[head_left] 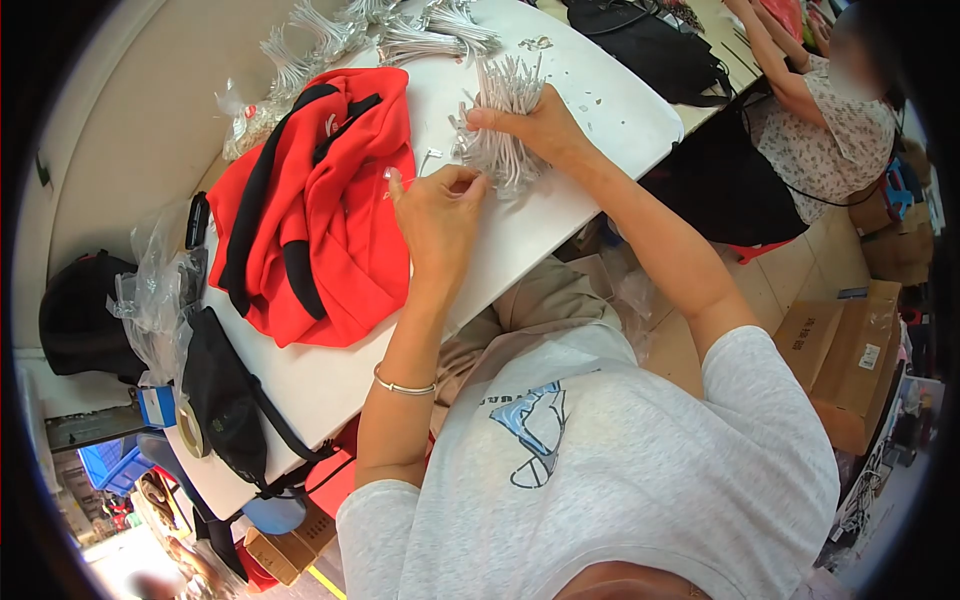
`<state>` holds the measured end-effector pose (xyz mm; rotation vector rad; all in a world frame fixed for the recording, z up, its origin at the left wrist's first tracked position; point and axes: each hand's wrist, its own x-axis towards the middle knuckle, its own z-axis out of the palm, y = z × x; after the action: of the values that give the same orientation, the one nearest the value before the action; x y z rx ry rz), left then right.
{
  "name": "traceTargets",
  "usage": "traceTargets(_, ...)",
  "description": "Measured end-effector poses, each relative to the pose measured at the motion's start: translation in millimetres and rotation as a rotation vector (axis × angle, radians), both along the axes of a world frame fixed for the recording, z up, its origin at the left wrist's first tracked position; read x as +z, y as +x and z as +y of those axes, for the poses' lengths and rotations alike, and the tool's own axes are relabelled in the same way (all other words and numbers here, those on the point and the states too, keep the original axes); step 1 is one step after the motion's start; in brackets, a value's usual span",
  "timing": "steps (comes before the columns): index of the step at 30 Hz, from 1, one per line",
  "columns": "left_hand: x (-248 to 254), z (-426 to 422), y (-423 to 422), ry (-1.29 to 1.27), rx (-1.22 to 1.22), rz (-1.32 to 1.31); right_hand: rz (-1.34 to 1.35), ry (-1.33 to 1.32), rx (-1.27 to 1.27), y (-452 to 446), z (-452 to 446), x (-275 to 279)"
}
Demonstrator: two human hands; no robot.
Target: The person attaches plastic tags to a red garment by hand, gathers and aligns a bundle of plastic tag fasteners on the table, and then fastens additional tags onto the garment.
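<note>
My right hand is wrapped around a thick bundle of thin white wires, holding it upright over the white table. Beside its lower left edge, my left hand is closed, thumb and fingers pinched together close to the bundle. A thin white wire with a small connector sticks out by the left fingers. One left finger is raised, with a small pale piece at its tip. What sits inside the pinch is mostly hidden. A red and black garment lies just left of my left hand.
More bundles of white wires lie along the table's far side, near a clear bag of small parts. A black bag and tape roll occupy the near left corner. Another person sits at right, near cardboard boxes.
</note>
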<state>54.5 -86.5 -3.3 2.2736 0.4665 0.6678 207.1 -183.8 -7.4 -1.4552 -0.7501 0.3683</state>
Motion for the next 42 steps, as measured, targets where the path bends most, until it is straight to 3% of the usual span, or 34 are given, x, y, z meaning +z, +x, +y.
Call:
traceTargets(4, 6, -3, 4, -0.086, 0.01, -0.032, -0.015, 0.026, -0.002, -5, -1, 3)
traceTargets(8, 13, 0, 7, -0.164, 0.089, -0.259, -0.008, -0.006, -0.01, -1, -1, -4)
traceTargets(11, 17, 14, 23, -0.053, -0.004, -0.288, 0.013, 0.044, 0.023, 1, 0, -11)
traceTargets(13, 16, 16, 39, -0.295, -0.267, -0.271, 0.032, 0.099, 0.058, 3, 2, -12)
traceTargets(14, 14, 16, 47, -0.294, -0.267, -0.274, 0.029, 0.099, 0.058, 2, 2, -9)
traceTargets(18, 0, 14, 70, -0.754, -0.507, -0.239, 0.212, 0.281, 0.06, -8, -1, 5)
traceTargets(23, -10, 13, 74, -0.781, -0.535, -0.283, 0.19, 0.066, 0.069, -4, -4, 9)
traceTargets(28, -8, 1, 80, -0.513, -0.366, -0.223, 0.106, 0.179, 0.048, 13, 3, -18)
traceTargets(34, -12, -6, 84, -0.441, -0.248, -0.211, -0.034, 0.166, 0.025, 5, 5, 1)
traceTargets(38, -12, -9, 88, -0.371, -0.139, -0.162, -0.19, -0.082, 0.07, 15, 3, 7)
traceTargets(42, -12, -16, 87, -0.427, -0.093, -0.207, -0.092, 0.129, 0.04, 11, 7, 0)
